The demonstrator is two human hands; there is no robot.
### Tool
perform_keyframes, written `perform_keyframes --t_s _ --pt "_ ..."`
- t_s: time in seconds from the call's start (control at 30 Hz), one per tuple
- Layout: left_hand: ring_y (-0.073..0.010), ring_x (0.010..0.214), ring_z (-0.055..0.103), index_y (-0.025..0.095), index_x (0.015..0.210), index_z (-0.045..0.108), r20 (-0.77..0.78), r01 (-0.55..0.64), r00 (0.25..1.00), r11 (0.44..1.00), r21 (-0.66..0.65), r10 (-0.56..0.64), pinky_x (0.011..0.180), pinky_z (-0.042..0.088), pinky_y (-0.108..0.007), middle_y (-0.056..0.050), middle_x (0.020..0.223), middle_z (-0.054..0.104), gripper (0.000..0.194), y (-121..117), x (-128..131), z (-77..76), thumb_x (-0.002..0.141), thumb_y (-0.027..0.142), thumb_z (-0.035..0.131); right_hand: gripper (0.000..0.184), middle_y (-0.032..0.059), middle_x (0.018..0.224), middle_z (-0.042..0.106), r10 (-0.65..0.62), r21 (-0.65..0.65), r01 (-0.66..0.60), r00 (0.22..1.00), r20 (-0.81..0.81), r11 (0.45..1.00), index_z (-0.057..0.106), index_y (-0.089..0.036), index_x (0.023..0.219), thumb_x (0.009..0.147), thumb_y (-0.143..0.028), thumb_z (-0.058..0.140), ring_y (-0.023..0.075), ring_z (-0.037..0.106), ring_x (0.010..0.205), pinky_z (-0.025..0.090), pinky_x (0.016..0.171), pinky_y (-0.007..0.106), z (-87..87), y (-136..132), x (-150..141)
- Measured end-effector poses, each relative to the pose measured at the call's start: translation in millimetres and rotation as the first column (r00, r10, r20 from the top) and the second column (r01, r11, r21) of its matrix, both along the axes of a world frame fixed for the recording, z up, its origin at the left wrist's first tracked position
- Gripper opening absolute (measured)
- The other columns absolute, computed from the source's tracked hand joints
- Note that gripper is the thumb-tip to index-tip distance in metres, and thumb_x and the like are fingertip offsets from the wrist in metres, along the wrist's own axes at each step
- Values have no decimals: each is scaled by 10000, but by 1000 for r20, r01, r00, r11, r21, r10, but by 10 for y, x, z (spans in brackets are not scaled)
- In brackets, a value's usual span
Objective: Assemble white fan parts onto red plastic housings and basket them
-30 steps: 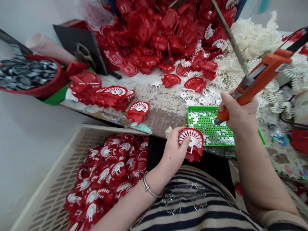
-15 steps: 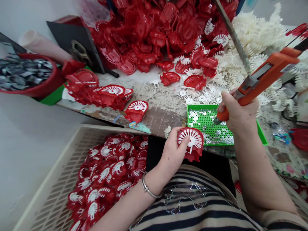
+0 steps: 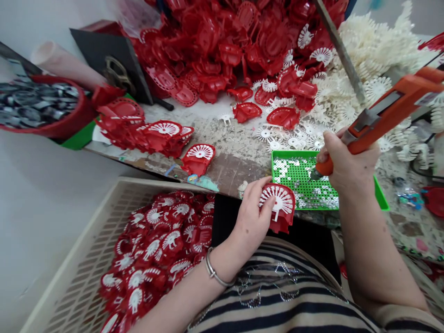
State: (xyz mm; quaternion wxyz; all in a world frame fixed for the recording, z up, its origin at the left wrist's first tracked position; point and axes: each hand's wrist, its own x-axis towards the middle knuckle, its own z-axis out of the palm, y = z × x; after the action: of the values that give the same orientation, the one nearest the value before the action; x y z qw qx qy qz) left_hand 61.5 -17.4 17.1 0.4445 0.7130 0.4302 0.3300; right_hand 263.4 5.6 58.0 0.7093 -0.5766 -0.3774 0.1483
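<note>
Between the thumb and fingers of my left hand (image 3: 252, 210) is a red plastic part (image 3: 281, 217), with a white fan-shaped piece (image 3: 281, 200) seated on its face. My left thumb presses near the fan's hub. My right hand (image 3: 354, 162) is wrapped round an orange electric screwdriver (image 3: 385, 108), its tip pointing down over a green perforated tray (image 3: 381, 196). Small silvery washers (image 3: 282, 167) lie scattered in that tray. Whether the tip touches one, I cannot tell. Left of my hands, another red part with a white fan (image 3: 198, 158) rests at the bench edge.
A heap of red parts (image 3: 208, 46) fills the back of the bench (image 3: 232, 162), with white fan pieces (image 3: 367, 51) piled to its right. Below left, a pale plastic crate (image 3: 81, 259) holds assembled parts. A red tub (image 3: 81, 108) contains dark shiny pieces. A bar (image 3: 342, 51) slants above the bench.
My left fingers have lifted and straightened somewhat along the top of the red part, which stays in the hand. My right hand and the screwdriver hold nearly the same place over the tray.
</note>
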Motion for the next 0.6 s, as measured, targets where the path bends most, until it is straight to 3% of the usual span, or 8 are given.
perform_keyframes --t_s 0.13,0.6 --pt "-199 1196 546 182 1243 562 -2 34 999 998 50 -33 1087 415 -426 -110 1255 589 339 7 4 -16 913 187 481 308 -74 528 501 -6 9 6 1000 6 1000 509 -223 721 710 -357 786 131 487 386 412 389 303 3 0 -3" --pt "-199 1175 565 172 1245 570 26 45 999 999 27 -46 1069 443 -425 -113 1243 602 347 2 14 -8 912 183 474 304 -69 473 468 -9 6 9 1000 18 1000 500 -254 664 705 -334 790 136 472 383 400 383 304 18 24 25"
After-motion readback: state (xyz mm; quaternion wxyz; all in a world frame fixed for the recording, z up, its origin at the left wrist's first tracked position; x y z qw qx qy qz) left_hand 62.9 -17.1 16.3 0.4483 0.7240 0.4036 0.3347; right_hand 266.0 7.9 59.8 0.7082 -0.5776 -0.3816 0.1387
